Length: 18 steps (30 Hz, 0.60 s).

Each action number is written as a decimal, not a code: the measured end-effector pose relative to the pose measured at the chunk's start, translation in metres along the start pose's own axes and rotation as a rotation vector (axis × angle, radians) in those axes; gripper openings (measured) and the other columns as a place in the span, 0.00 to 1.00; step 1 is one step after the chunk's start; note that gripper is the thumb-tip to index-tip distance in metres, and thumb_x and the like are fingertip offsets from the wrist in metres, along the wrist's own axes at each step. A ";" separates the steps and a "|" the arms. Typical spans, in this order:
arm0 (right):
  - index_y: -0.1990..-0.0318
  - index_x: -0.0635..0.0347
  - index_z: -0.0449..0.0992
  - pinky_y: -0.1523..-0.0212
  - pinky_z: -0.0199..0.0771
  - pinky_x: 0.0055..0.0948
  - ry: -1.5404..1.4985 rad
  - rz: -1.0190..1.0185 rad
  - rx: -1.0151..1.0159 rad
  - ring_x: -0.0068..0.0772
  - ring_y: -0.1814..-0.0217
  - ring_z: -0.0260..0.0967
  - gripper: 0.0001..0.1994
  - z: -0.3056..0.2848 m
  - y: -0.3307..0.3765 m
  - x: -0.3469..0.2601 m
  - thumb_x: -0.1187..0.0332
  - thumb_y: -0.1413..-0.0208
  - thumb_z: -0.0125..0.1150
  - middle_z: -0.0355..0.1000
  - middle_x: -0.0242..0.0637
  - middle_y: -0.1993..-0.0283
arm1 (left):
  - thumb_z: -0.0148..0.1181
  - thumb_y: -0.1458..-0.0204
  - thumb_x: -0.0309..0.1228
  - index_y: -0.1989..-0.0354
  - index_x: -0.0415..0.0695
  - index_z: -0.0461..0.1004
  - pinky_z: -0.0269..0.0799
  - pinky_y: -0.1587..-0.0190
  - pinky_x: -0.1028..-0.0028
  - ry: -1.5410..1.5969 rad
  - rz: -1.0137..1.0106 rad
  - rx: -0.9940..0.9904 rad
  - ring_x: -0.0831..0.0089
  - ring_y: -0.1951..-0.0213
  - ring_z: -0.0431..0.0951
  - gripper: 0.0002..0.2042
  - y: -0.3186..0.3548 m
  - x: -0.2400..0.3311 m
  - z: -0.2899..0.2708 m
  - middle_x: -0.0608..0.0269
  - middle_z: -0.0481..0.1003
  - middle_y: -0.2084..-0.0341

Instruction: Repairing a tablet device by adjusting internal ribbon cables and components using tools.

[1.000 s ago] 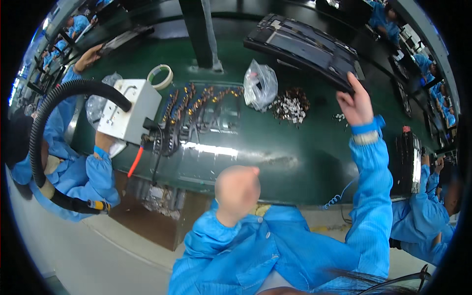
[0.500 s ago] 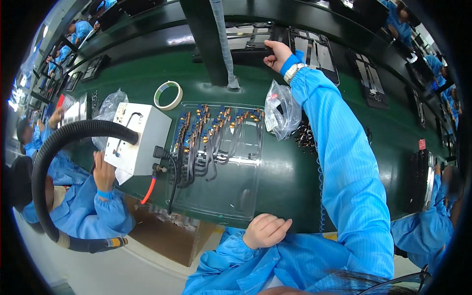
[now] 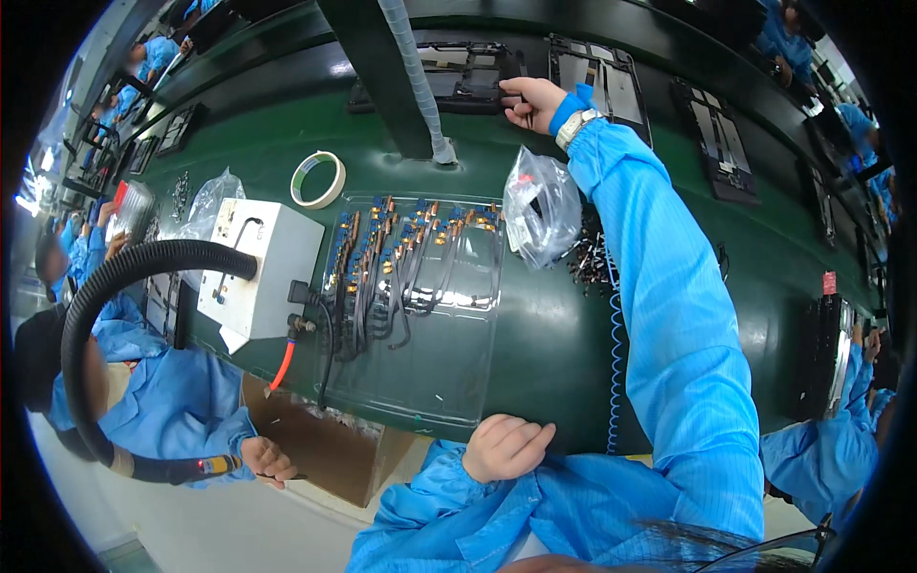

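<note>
My right arm stretches to the far side of the green bench. My right hand (image 3: 530, 103) is closed on the near right corner of a flat black device housing (image 3: 465, 90); a post hides part of this opened housing. My left hand (image 3: 508, 447) rests at the bench's near edge, its fingers curled in, with nothing visible in it. Just beyond it lies a clear plastic tray (image 3: 420, 382) with rows of dark flex cables (image 3: 401, 263) with blue and copper-coloured ends. To the tray's right sit a clear plastic bag (image 3: 541, 210) and a pile of small dark parts (image 3: 590, 260).
A post (image 3: 377, 76) rises from the bench. Left of the tray stand a white box (image 3: 272, 267) with a black hose (image 3: 143, 263) and a tape roll (image 3: 318, 180). More opened housings (image 3: 714, 143) lie along the back. A co-worker's hand (image 3: 267, 460) is at lower left.
The view has shifted slightly, and the held housing appears a little farther left. The co-worker's hand has moved from beside the white box down to the hose end. My left hand stays curled.
</note>
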State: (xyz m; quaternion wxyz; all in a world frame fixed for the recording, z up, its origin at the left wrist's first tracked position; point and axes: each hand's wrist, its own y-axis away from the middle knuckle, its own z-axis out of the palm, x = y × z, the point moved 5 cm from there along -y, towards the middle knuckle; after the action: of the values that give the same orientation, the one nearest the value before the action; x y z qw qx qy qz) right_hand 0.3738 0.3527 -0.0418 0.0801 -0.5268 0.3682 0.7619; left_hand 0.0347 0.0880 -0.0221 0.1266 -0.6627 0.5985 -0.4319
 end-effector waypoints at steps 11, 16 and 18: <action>0.47 0.61 0.62 0.83 0.49 0.10 -0.045 -0.200 -0.393 0.10 0.84 0.44 0.19 -0.104 0.249 -0.049 0.70 0.47 0.50 0.65 0.33 0.55 | 0.52 0.63 0.19 0.67 0.42 0.74 0.67 0.64 0.71 0.100 -0.344 -0.007 0.65 0.67 0.71 0.12 -0.019 0.005 -0.008 0.61 0.71 0.71; 0.52 0.63 0.64 0.84 0.50 0.12 -0.008 -0.451 -0.235 0.10 0.84 0.46 0.14 -0.186 0.346 -0.014 0.70 0.46 0.47 0.65 0.32 0.63 | 0.48 0.50 0.25 0.50 0.36 0.63 0.63 0.51 0.72 1.040 -0.757 0.033 0.67 0.53 0.68 0.17 -0.058 0.014 0.010 0.57 0.68 0.57; 0.54 0.63 0.66 0.84 0.51 0.13 0.017 -0.507 -0.081 0.10 0.85 0.47 0.12 -0.211 0.342 0.022 0.71 0.45 0.46 0.65 0.31 0.67 | 0.49 0.48 0.30 0.44 0.39 0.55 0.61 0.48 0.70 1.430 -0.848 0.008 0.66 0.50 0.66 0.23 -0.108 0.007 0.028 0.56 0.66 0.52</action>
State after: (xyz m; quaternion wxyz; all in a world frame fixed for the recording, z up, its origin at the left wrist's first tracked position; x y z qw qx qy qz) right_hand 0.3469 -0.0344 0.0651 0.2444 -0.6115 0.1943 0.7270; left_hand 0.1281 0.0990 0.0387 -0.4555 -0.3971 0.2328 -0.7620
